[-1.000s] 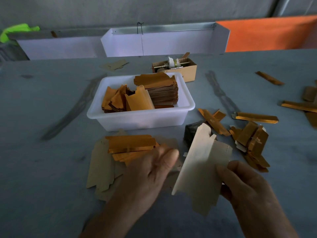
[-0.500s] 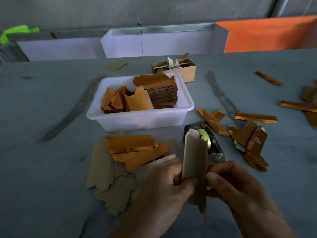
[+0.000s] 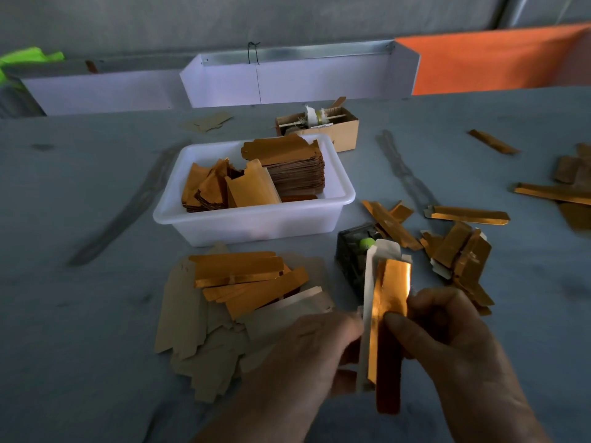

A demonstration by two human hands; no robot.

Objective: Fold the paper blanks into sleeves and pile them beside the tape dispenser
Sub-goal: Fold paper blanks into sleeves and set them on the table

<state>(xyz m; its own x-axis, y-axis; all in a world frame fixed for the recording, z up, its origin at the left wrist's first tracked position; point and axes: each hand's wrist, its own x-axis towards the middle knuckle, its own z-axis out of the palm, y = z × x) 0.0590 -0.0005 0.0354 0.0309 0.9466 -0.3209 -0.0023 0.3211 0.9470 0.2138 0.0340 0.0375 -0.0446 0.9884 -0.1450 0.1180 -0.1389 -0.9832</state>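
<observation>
Both hands (image 3: pixel 361 343) pinching half-folded paper blank (image 3: pixel 385 302) upright above worktop (image 3: pixel 80 314), gold face turning outward, creasing sleeve in front of tape dispenser (image 3: pixel 353 254).

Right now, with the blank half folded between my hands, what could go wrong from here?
1. Both hands, left hand and right hand, pinch only the lower part of the blank; its free top could spring open or crease crooked.
2. The tape dispenser sits just behind the blank, so reaching for tape might knock the loose sleeves beside it.
3. Flat blanks lie under the left wrist and could get swept.
</observation>
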